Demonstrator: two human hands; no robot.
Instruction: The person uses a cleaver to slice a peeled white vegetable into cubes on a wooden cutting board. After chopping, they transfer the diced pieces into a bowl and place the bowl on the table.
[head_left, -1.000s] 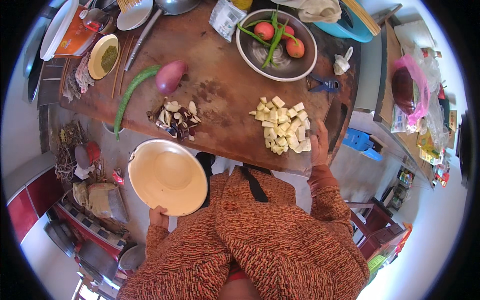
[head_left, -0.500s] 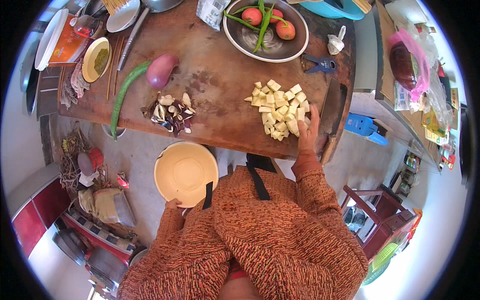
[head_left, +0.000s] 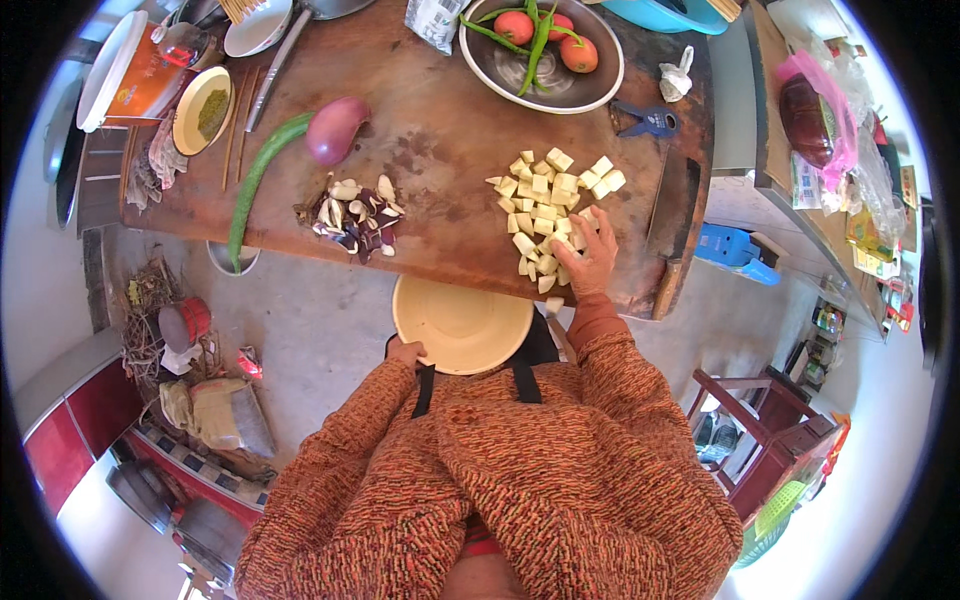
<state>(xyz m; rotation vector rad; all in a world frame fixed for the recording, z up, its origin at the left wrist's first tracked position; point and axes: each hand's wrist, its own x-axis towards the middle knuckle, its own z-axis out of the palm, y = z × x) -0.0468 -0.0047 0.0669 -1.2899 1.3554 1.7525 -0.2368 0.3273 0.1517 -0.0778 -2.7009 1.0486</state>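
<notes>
My left hand (head_left: 407, 354) grips the rim of a cream-yellow basin (head_left: 462, 318), held against my front just below the table's near edge. The basin's far rim is hidden under the tabletop. My right hand (head_left: 587, 252) rests against the right side of a heap of pale diced vegetable (head_left: 540, 205), its fingers stretched and curved over some cubes. A single cube (head_left: 554, 306) shows beyond the table edge, beside my right wrist. Left of the heap lies a small pile of purple-and-white peelings and scraps (head_left: 355, 218).
A cleaver (head_left: 673, 205) lies right of the heap, its handle at the near corner. Also on the wooden table (head_left: 450, 190) are a purple eggplant (head_left: 337, 130), a long green gourd (head_left: 262, 175), a blue peeler (head_left: 648, 121) and a metal bowl (head_left: 540, 96) holding tomatoes and green peppers.
My left hand has brought the basin rightward and up to the table edge. My right hand has moved left and nearer, shifting cubes toward the edge.
</notes>
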